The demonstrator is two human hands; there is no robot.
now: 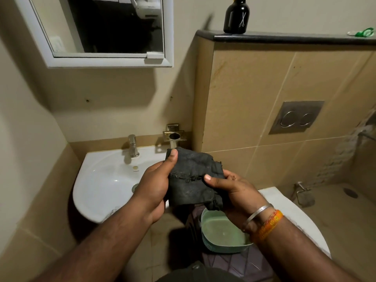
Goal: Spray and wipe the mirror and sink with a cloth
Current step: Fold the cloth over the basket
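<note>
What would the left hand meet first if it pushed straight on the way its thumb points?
Probably the metal holder on the wall just beyond the cloth that the left hand grips; depth is unclear, so it might pass over the sink rim first.

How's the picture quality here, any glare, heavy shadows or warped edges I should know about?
Head view: dim, warm light; the mirror reflects mostly darkness, no glare; small highlights on the sink; a broad soft shadow on the wall under the mirror; wide-angle bending tilts walls and ledge; both hands and the cloth look sharp.
</note>
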